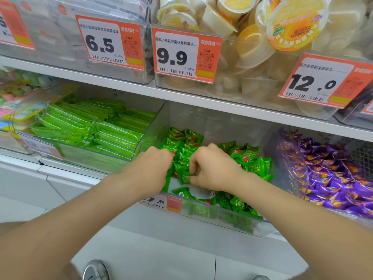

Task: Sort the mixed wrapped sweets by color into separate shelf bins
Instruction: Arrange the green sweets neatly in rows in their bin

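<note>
Looking down from the head view, both hands work inside the middle bin (222, 216), where the green sweets (248, 158) lie heaped. The right hand (214, 168) pinches one green sweet (186, 177) between thumb and curled fingers at its own 9 o'clock edge, the wrapper's long axis running roughly 12 to 6. The left hand (155, 164), knuckles up and fingers curled down into the pile, sits just beside that sweet at its 9 o'clock, though I cannot tell whether it holds anything. Purple sweets (333, 178) lie at 3 o'clock, nearer the right hand.
</note>
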